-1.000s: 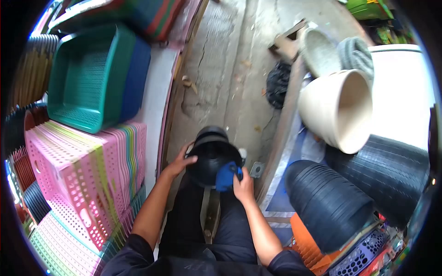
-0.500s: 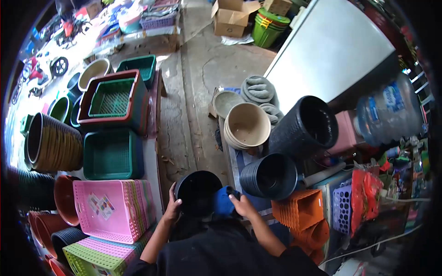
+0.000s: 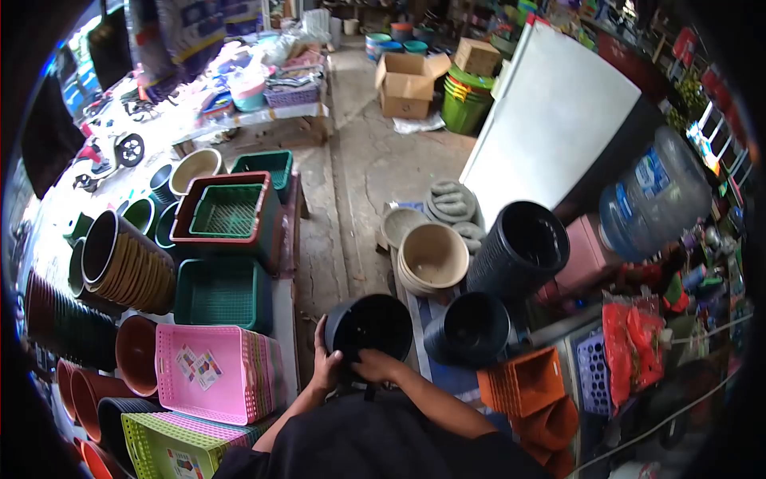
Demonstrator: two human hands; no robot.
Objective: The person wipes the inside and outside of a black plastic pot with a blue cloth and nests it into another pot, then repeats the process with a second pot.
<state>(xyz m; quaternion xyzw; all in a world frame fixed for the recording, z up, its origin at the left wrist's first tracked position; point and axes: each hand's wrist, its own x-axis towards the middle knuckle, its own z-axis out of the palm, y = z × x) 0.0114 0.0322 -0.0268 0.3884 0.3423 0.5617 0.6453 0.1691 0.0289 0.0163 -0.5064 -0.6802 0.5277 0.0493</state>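
A round black plastic pot (image 3: 369, 323) stands in front of my body, its mouth facing up toward me. My left hand (image 3: 324, 361) grips its left side, with the fingers along the outer wall and the thumb near the rim. Reaching over the near rim, my right hand (image 3: 378, 366) has its curled fingers in the dark mouth of the pot. What those fingers hold is hidden in shadow; no blue cloth shows now. Close on the right lies a stack of dark pots (image 3: 471, 327).
On the left are pink baskets (image 3: 215, 371), green baskets (image 3: 219, 291) and brown pots (image 3: 136, 355). To the right stand cream pots (image 3: 433, 254), tall black pots (image 3: 523, 247), orange pots (image 3: 527, 383) and a water bottle (image 3: 654, 195). A concrete aisle (image 3: 351, 168) runs ahead.
My right hand has moved left from beside the pot into its mouth, and the blue cloth it held has gone from sight. The view has tilted up; my left hand stays on the pot.
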